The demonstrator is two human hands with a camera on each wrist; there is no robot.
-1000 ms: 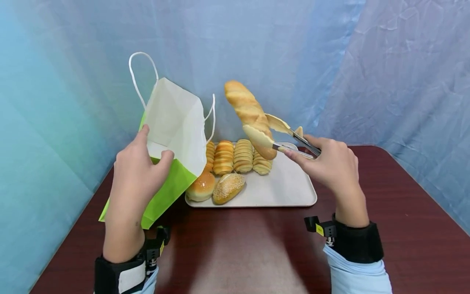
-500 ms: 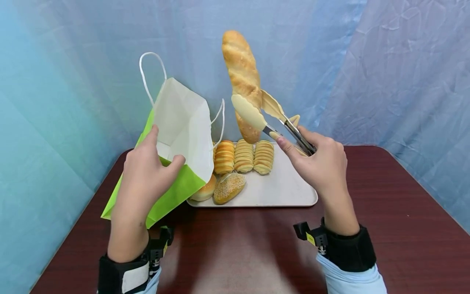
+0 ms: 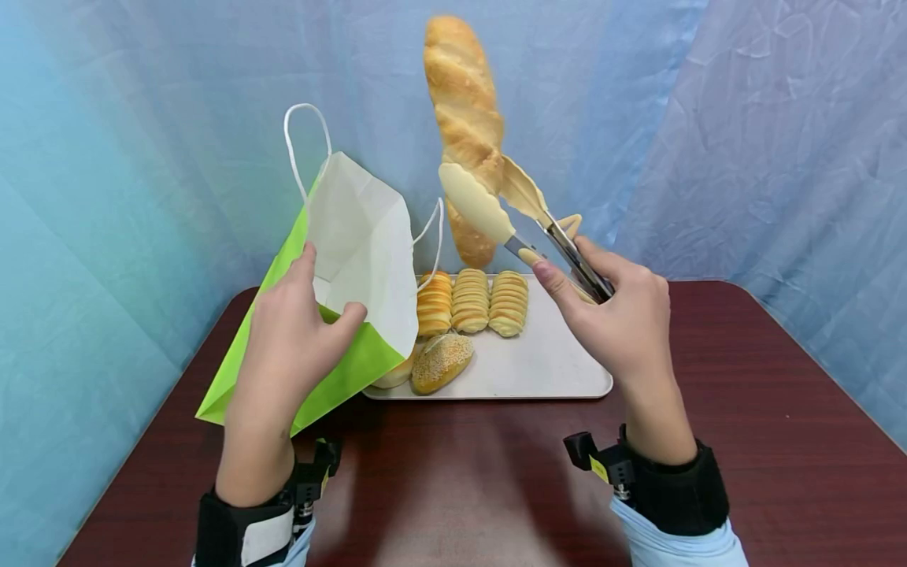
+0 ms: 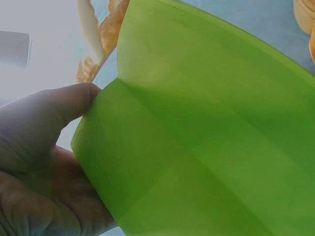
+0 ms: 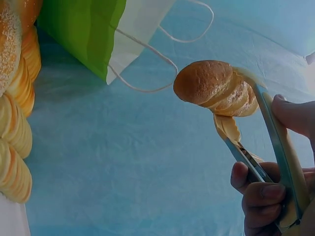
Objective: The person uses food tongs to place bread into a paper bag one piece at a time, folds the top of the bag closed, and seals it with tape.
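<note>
One long baguette [image 3: 464,126] hangs nearly upright in the air, clamped low on its length by the tongs [image 3: 520,224] that the right hand [image 3: 616,315] squeezes. It sits at about one o'clock from the mouth of the green paper bag [image 3: 340,276], near it but not yet over it. The left hand [image 3: 290,346] pinches the bag's near rim, tilting the opening toward the loaf. Lifting looks done; lowering the loaf inside remains. Five smaller rolls lie on the tray [image 3: 553,370] at twelve o'clock on the table [image 3: 779,441]: three ridged rolls [image 3: 471,301], a sesame roll [image 3: 441,361], and another half hidden behind the bag.
</note>
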